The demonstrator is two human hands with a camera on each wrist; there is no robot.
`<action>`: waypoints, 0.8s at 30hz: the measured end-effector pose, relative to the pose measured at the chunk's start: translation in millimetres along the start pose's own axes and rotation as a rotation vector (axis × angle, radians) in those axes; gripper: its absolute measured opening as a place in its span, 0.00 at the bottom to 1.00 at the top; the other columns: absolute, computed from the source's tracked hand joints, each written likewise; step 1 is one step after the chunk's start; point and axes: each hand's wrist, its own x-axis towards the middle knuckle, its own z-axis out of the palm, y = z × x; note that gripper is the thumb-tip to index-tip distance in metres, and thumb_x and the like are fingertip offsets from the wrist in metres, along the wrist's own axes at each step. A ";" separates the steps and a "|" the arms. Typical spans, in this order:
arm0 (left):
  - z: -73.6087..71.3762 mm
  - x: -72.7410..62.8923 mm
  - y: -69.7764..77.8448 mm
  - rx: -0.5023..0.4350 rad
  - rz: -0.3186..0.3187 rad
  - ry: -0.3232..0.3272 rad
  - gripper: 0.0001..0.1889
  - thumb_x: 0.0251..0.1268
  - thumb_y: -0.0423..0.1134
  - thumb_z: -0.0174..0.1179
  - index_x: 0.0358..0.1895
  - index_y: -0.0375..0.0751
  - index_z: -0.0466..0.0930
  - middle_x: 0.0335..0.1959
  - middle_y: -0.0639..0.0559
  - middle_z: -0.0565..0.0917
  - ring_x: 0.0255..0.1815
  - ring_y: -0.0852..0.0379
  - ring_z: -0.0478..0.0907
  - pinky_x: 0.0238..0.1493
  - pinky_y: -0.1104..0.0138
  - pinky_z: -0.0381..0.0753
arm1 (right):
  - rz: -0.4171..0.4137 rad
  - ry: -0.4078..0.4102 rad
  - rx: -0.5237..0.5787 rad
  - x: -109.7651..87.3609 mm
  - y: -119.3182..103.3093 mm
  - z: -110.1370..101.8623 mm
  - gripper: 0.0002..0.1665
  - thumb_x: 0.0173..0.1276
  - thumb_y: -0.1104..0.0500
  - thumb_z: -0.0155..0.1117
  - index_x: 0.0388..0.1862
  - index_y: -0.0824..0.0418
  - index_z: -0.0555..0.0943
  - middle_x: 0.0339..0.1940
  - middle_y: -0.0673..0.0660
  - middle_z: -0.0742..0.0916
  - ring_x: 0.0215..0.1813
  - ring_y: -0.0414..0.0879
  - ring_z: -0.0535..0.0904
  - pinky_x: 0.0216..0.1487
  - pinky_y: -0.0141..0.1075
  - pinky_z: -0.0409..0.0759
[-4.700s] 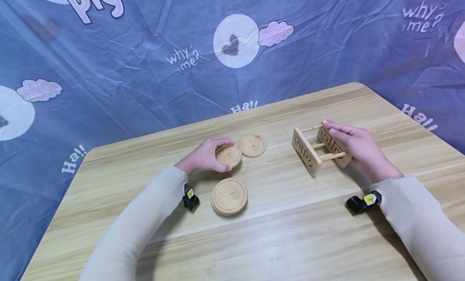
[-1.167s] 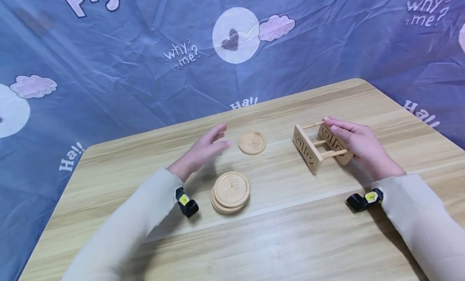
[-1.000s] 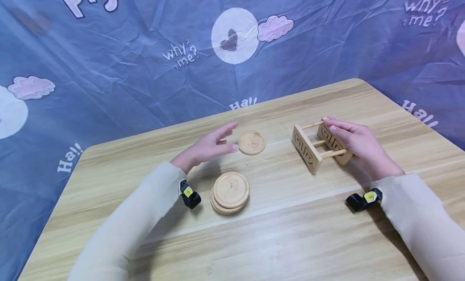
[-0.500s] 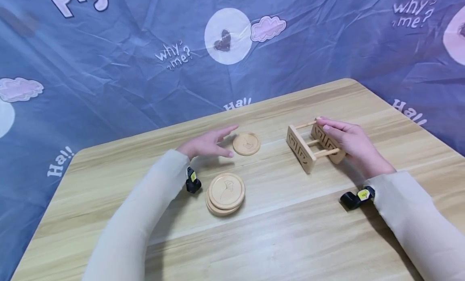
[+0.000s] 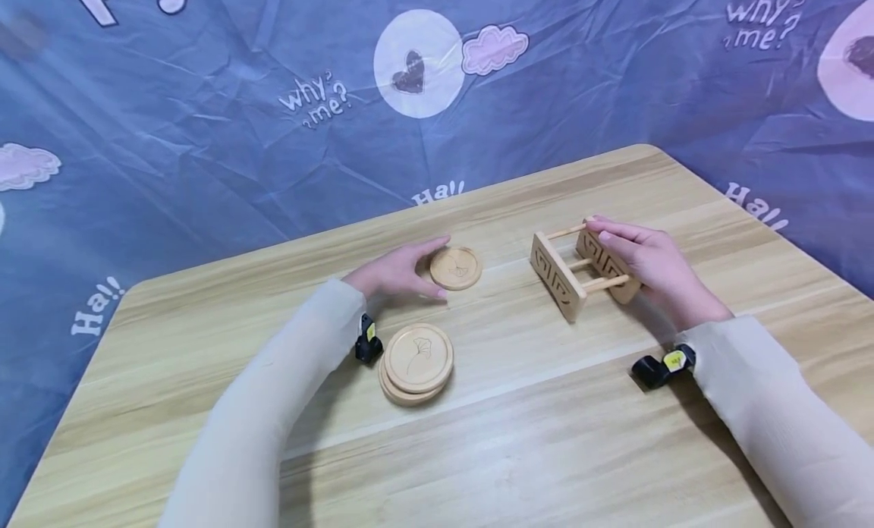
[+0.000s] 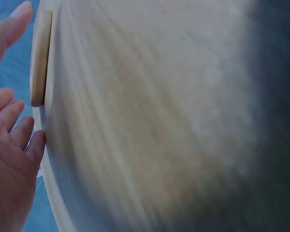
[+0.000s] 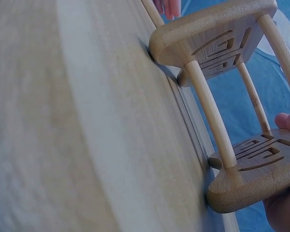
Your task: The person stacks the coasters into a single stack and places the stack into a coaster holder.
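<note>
A round wooden coaster (image 5: pixel 456 268) engraved with a ginkgo leaf lies flat on the table. My left hand (image 5: pixel 399 271) reaches round its left side, thumb and fingers spread. In the left wrist view, a gap shows between those fingers (image 6: pixel 9 113) and the coaster's edge (image 6: pixel 41 58). Nearer to me, similar coasters (image 5: pixel 418 359) lie in a low stack, the top one slightly off-centre. My right hand (image 5: pixel 652 266) grips the right end panel of a wooden coaster rack (image 5: pixel 556 278), which has cut-out panels joined by rods. The right wrist view shows the rack (image 7: pixel 222 116) with no coaster inside.
The wood-grain table (image 5: pixel 532 437) ends at a back edge against a blue printed cloth (image 5: pixel 239 133). Black wrist cameras sit on both wrists, the left one (image 5: pixel 369 340) close beside the coaster stack.
Earlier, my left hand held a coaster, which then lay on the stack. Since then the hand has moved toward the lone coaster and spread round it. My right hand still holds the rack.
</note>
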 end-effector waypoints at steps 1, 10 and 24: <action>0.9 1.3 -0.4 0.012 -0.003 0.007 0.53 0.45 0.45 0.72 0.74 0.46 0.46 0.75 0.51 0.49 0.74 0.54 0.46 0.73 0.63 0.44 | -0.004 0.004 0.004 0.2 -0.2 0.0 0.25 0.67 0.48 0.56 0.63 0.46 0.71 0.71 0.45 0.65 0.71 0.45 0.60 0.54 0.20 0.71; 6.9 11.3 1.9 0.060 -0.034 0.007 0.50 0.46 0.46 0.72 0.73 0.46 0.51 0.73 0.49 0.55 0.73 0.53 0.51 0.72 0.62 0.50 | -0.005 -0.001 0.040 -1.0 -0.1 -0.4 0.22 0.67 0.49 0.57 0.60 0.44 0.74 0.72 0.47 0.63 0.67 0.42 0.64 0.50 0.20 0.73; 4.9 13.5 3.2 0.195 -0.033 0.118 0.46 0.40 0.50 0.74 0.67 0.42 0.64 0.64 0.46 0.71 0.65 0.51 0.66 0.67 0.63 0.62 | -0.020 0.010 0.066 0.2 0.9 1.1 0.20 0.66 0.49 0.58 0.58 0.44 0.76 0.70 0.46 0.67 0.66 0.41 0.65 0.58 0.25 0.71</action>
